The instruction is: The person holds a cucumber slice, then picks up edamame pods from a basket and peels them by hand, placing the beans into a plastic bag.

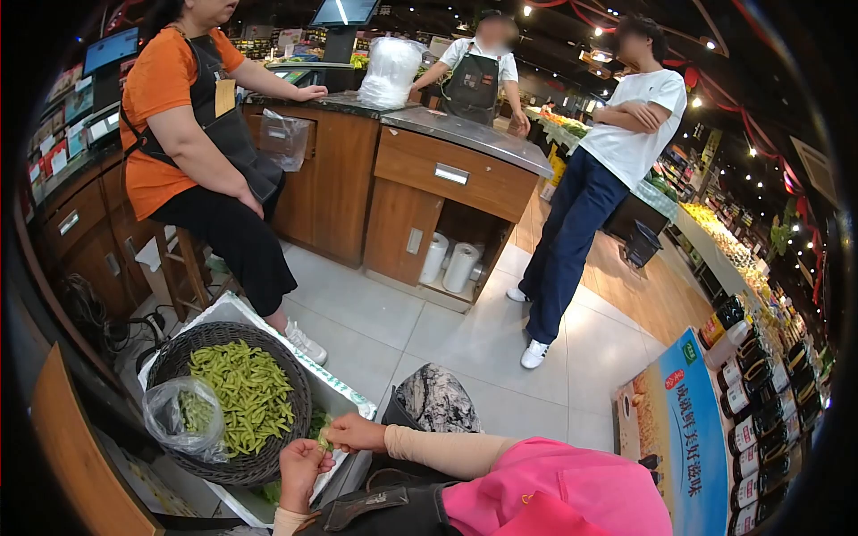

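My left hand [302, 469] and my right hand [356, 432] meet just right of a dark woven basket [308, 397], fingers pinched together. Between the fingertips is a small green pod [323, 439], partly hidden by them. The basket is heaped with slender green pods [246, 393], which look like soybean pods. On the basket's left side lies a clear plastic bag [170, 438] with small green pieces inside. Beneath the basket is a white foam box [349, 395], with some green bits showing near its right wall.
A dark bag with a grey-black pattern [438, 397] stands beside my right arm. Bottled sauces [755, 429] fill a display at right. One person in orange sits at left; two others stand by the wooden counter [447, 174], which holds plastic rolls [460, 268].
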Motion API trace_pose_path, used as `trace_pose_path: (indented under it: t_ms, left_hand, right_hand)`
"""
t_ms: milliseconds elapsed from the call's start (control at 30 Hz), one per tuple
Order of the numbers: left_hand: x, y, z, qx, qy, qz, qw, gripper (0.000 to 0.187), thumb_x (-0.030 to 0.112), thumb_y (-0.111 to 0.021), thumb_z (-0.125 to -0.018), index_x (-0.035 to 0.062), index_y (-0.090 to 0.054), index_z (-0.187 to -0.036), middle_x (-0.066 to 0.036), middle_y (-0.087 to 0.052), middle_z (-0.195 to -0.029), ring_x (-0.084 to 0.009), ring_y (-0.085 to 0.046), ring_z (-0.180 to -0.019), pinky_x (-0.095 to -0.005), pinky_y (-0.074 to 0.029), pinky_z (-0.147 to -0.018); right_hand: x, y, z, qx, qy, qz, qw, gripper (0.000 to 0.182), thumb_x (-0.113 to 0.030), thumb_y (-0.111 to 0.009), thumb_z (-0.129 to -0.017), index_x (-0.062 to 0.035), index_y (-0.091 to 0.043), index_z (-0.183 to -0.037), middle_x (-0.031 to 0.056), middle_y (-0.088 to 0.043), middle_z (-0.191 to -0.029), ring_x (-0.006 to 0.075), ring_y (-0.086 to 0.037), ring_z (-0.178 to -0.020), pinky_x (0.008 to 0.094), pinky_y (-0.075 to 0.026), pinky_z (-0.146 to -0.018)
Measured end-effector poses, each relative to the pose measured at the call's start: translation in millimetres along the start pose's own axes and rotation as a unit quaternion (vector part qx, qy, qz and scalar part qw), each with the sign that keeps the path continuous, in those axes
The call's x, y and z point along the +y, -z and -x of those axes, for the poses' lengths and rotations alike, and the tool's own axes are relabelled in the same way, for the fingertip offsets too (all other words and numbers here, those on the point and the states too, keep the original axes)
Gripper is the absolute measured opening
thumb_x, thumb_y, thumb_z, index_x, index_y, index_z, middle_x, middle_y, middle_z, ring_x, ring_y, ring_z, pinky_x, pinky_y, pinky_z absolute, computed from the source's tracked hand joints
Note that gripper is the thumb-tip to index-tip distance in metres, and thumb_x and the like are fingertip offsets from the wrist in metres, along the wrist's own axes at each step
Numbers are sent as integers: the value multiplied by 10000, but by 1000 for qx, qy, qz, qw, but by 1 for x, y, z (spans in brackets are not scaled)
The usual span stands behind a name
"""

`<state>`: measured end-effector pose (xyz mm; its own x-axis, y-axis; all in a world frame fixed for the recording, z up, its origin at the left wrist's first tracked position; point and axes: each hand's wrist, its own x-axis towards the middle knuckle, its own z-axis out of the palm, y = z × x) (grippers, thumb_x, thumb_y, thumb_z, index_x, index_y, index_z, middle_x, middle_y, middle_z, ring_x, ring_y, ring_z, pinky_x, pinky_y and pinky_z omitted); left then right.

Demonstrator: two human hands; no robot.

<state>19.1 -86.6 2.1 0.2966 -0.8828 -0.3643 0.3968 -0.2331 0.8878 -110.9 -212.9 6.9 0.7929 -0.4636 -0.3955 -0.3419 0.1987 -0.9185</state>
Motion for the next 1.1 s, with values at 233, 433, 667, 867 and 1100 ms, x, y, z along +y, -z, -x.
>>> trace_pose_path:
  t_ms: [233, 433, 667, 867, 1100]
  left_hand:
    - [2, -3, 3, -15, 17, -8, 1000, 81, 21, -522, -885, -30, -569, -844, -116, -637, -701, -159, -617, -537, -251, -526, -497]
    - [6, 0, 5, -30, 73, -1, 997, 85, 23, -516, -874, -33, -574, -847, -112, -629, -680, -155, -605, -519, -245, -511, -477]
    - [-5, 7, -5, -33, 87, 0, 996, 87, 29, -517, -869, -26, -579, -843, -105, -621, -658, -137, -578, -484, -234, -500, -462]
    - [-3, 1, -3, -11, 93, -7, 996, 99, 47, -522, -886, -17, -572, -830, -95, -620, -669, -135, -585, -495, -233, -501, -460]
    - [-1, 1, -3, 35, -5, -10, 999, 62, 9, -514, -885, -33, -550, -857, -101, -621, -685, -135, -597, -515, -232, -509, -476]
  right_hand:
    - [4, -8, 4, -25, 58, -21, 998, 232, -243, -662, -837, -40, -551, -823, -9, -519, -638, 57, -461, -528, 214, -363, -457]
    - [7, 1, 5, -81, 60, -8, 995, 188, -191, -664, -838, -29, -571, -860, -10, -532, -657, 52, -473, -546, 204, -375, -479]
    - [1, -2, 7, -59, 19, 15, 998, 151, -140, -652, -812, -22, -586, -880, -4, -542, -658, 61, -495, -554, 204, -394, -490]
    - [13, -8, -1, 16, 87, 161, 983, 124, -100, -602, -804, -18, -590, -896, 11, -550, -652, 69, -501, -551, 219, -403, -484]
    - [14, -8, -1, 3, -46, -111, 993, 82, -108, -560, -841, -45, -569, -892, -13, -497, -623, 65, -436, -508, 213, -378, -470]
